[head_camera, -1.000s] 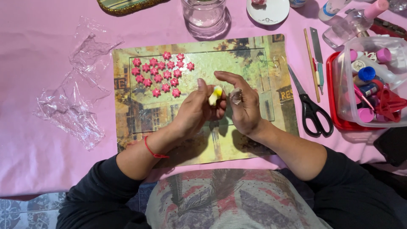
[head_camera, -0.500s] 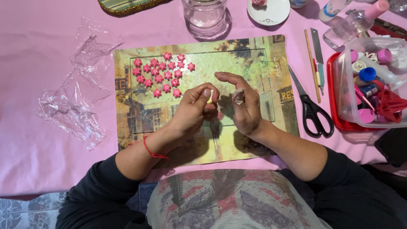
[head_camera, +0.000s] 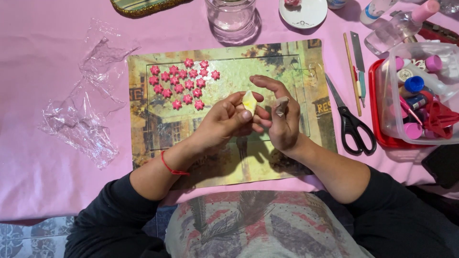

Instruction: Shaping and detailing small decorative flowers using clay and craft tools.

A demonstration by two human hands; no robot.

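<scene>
One pink tablecloth (head_camera: 43,57) covers the whole table, and on it lies a picture mat (head_camera: 296,62) with a street scene, topped by a clear sheet. Crumpled clear plastic wrap (head_camera: 81,114) sits well to the left of the mat. At the right edge stands a clear tub (head_camera: 389,129) of small paint bottles inside a red tray (head_camera: 377,136). A glass jar (head_camera: 232,16) stands above the mat, with a small white dish (head_camera: 306,14) beside it. Black scissors (head_camera: 351,124) lie just right of the mat — next to them a thin wooden stick (head_camera: 353,74) and a narrow blade (head_camera: 358,64).

Both hands hover over the middle of the mat. The left hand (head_camera: 222,124) pinches a small pale yellow lump (head_camera: 249,102) between thumb and fingertips. The right hand (head_camera: 282,119) is loosely curled, fingers touching the left hand; something beige wraps one finger — possibly a bandage. About twenty tiny pink flowers (head_camera: 181,88) cluster on the clear sheet, up and left of the hands.
</scene>
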